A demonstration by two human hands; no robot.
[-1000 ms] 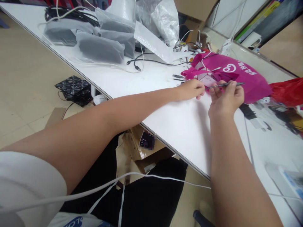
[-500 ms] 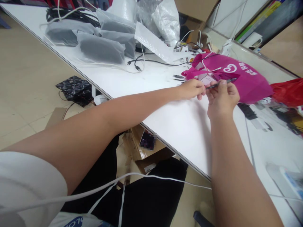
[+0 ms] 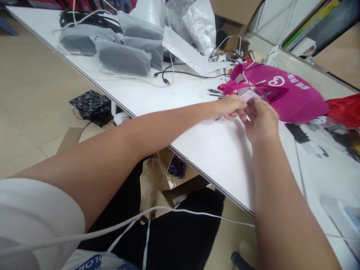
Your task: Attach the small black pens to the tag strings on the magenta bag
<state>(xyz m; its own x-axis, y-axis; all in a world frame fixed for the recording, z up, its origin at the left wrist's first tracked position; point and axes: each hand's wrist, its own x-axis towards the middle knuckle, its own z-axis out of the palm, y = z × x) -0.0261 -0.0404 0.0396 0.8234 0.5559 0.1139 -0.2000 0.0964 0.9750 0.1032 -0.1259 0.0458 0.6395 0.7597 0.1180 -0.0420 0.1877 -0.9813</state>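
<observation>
A slim dark pen (image 3: 249, 102) runs slantwise through both hands over the white table. My left hand (image 3: 232, 105) is closed around its left part, and a thin end sticks out below the fingers. My right hand (image 3: 263, 116) pinches it farther right, its pointed tip showing past the fingertips. The hands almost touch, and fingers hide much of the pen, so I cannot tell whether it is one piece or several. Small dark pen-like parts (image 3: 214, 91) lie on the table just beyond my left wrist. Right behind my hands is a magenta bag (image 3: 302, 99) with white print.
Grey plastic-wrapped packages (image 3: 123, 58), black cables (image 3: 166, 79) and clear plastic bags (image 3: 199, 26) lie toward the far left. A red bag (image 3: 344, 110) and black items are at right. A white cable (image 3: 174, 210) hangs across my lap. A cardboard box (image 3: 163, 174) stands under the table edge.
The pen has shifted left between my hands: its thin end now shows below my left hand, and less of its tip shows at right. My right hand has turned slightly inward.
</observation>
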